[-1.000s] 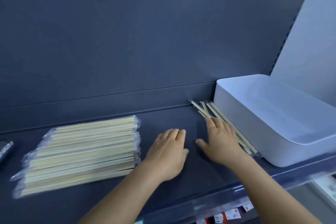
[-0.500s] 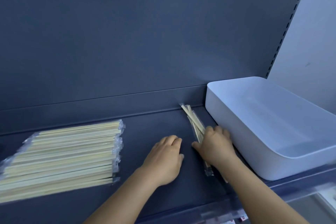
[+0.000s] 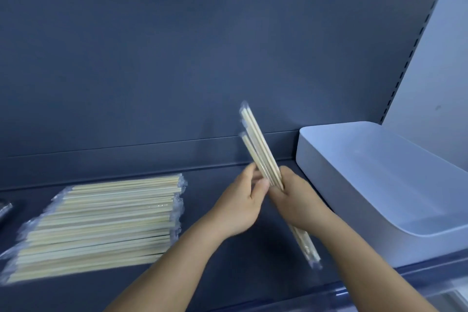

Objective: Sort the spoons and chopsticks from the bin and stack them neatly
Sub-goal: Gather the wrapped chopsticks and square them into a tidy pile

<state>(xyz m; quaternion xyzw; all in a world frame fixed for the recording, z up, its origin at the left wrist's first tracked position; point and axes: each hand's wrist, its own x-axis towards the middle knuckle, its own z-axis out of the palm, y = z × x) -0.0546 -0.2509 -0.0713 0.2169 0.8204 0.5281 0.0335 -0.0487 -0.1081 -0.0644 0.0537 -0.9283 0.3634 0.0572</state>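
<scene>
Your two hands meet above a dark blue-grey metal shelf (image 3: pixel 228 268), holding a small bundle of wrapped chopsticks (image 3: pixel 260 152) tilted up and away, its top end leaning left against the shelf's matte back panel (image 3: pixel 202 63). No writing or brand can be read anywhere in view. The sticks are slim, pale bamboo-coloured, each pair sealed in a clear, crinkled plastic sleeve; one pair sits lower than the others, so the top ends are uneven. Your right hand (image 3: pixel 296 200) is wrapped around the bundle's middle, fingers curled tight on it, the lower end sticking out below your wrist. Your left hand (image 3: pixel 240 205) comes in from the left, thumb and fingertips pressed to the same bundle just beside the right hand, wrist bent slightly inward.

On the shelf to the left lies a broad, flat stack of wrapped chopsticks (image 3: pixel 101 220), lined up side by side with their plastic ends ruffled. To the right stands a white plastic bin (image 3: pixel 329 172), smooth, with rounded corners; what shows of its inside is bare. A slotted upright (image 3: pixel 410 58) edges the panel at right.
</scene>
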